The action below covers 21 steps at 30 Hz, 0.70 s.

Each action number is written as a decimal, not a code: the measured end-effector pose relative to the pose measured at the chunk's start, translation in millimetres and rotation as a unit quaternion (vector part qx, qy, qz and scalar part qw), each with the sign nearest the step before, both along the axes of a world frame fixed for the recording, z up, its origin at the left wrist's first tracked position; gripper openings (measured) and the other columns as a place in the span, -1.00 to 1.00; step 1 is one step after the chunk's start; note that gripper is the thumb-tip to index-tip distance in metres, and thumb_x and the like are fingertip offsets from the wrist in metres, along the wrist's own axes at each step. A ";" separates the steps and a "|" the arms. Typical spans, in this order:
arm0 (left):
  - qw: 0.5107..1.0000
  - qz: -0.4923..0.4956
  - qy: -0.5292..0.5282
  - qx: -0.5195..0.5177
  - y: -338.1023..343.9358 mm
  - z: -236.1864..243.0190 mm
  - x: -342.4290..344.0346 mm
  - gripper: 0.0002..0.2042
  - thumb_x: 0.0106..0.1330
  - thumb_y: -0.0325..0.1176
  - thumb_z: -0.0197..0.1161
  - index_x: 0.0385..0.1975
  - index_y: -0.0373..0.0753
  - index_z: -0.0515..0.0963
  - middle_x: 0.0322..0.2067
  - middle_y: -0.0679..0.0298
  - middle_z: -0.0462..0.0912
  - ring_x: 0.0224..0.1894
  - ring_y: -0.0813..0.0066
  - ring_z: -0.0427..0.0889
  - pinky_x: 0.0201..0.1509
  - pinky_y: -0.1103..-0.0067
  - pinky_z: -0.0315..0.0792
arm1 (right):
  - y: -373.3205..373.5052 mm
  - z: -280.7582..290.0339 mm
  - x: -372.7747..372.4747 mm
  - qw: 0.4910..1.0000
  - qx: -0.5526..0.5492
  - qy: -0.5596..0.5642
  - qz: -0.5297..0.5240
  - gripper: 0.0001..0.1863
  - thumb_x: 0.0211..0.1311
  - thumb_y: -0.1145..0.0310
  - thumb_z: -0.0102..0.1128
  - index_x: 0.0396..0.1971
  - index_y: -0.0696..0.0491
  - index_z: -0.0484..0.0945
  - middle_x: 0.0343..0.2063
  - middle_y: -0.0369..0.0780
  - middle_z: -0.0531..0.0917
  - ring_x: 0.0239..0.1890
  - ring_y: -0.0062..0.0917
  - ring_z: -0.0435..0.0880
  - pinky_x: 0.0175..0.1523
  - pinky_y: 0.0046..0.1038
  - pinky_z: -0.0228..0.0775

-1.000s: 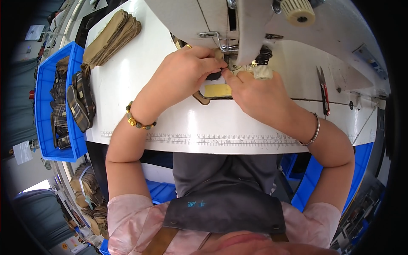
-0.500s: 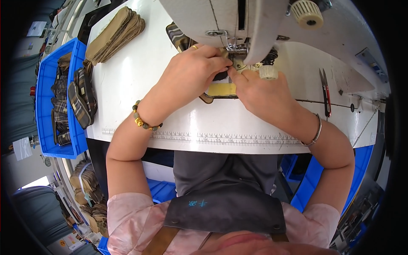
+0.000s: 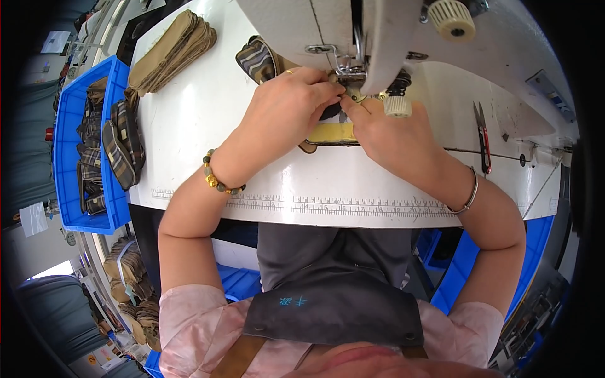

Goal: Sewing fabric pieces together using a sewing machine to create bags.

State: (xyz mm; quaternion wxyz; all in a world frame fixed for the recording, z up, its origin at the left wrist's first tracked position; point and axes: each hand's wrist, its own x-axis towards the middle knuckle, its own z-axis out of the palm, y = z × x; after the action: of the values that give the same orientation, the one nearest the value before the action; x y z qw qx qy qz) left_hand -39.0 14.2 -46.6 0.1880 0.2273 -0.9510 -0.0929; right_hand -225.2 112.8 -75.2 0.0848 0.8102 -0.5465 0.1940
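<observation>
My left hand (image 3: 287, 104) is closed in a pinch on a plaid fabric piece (image 3: 257, 60) with a tan edge, close in front of the presser foot (image 3: 350, 74) of a white sewing machine (image 3: 397, 38). The plaid end pokes out to the left beyond my knuckles. My right hand (image 3: 397, 132) has its thumb and forefinger pressed together at the same spot, touching the work from the right. Between my hands a yellow strip (image 3: 331, 133) lies on the machine bed. My fingers hide most of the piece and where the needle meets it.
On the white table (image 3: 208, 138), a stack of tan fabric pieces (image 3: 173, 53) lies at the far left. A blue bin (image 3: 116, 208) of plaid pieces stands off the left edge, with more plaid pieces (image 3: 123, 145) beside it. Red-handled thread snips (image 3: 483, 142) lie at right.
The plaid end of the piece has shifted left and shows more beyond my left hand. Both hands stay nearly in place by the presser foot; my right has slid slightly right.
</observation>
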 end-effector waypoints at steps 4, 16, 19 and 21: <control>1.000 0.022 0.007 -0.007 2.8 -3.1 -1.0 -0.80 0.19 -0.47 0.30 -0.21 -0.17 0.74 -0.35 0.25 0.64 -0.24 0.21 0.68 -0.22 0.39 0.58 | -1.0 2.7 -1.6 1.000 0.004 -0.002 -0.001 -0.88 0.12 0.38 0.26 -0.38 0.03 0.72 -0.73 -0.23 0.58 -0.66 -0.38 0.66 -0.56 -0.35 0.44; 0.997 -0.037 -0.007 -0.070 7.9 17.8 11.9 -0.58 0.13 -0.43 0.43 0.04 -0.17 0.63 -0.15 0.27 0.67 -0.22 0.26 0.69 -0.26 0.44 0.57 | -3.0 -4.5 -8.3 1.000 0.014 -0.014 0.017 -0.84 0.19 0.31 0.28 -0.54 0.01 0.70 -0.69 -0.24 0.59 -0.63 -0.38 0.67 -0.54 -0.36 0.44; 0.994 -0.046 -0.039 -0.086 6.3 13.8 14.3 -0.53 0.01 -0.48 0.41 0.03 -0.20 0.64 -0.10 0.31 0.67 -0.14 0.28 0.68 -0.13 0.41 0.57 | -3.2 -3.3 -7.9 1.000 0.009 -0.018 0.020 -0.84 0.18 0.30 0.29 -0.55 -0.01 0.69 -0.68 -0.25 0.58 -0.62 -0.39 0.67 -0.53 -0.37 0.44; 0.993 -0.053 -0.041 -0.095 1.2 8.8 15.4 -0.52 -0.01 -0.50 0.40 0.03 -0.21 0.64 -0.11 0.32 0.67 -0.14 0.28 0.68 -0.09 0.39 0.57 | -3.0 -1.7 -7.6 1.000 0.009 -0.004 0.018 -0.85 0.17 0.30 0.30 -0.55 -0.01 0.69 -0.67 -0.25 0.58 -0.61 -0.39 0.67 -0.53 -0.37 0.44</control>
State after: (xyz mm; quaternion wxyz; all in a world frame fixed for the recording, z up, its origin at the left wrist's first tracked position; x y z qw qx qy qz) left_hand -23.6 15.4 -37.8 0.1641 0.1610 -0.9732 -0.0028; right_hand -232.7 109.8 -76.9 0.0718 0.8199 -0.5337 0.1942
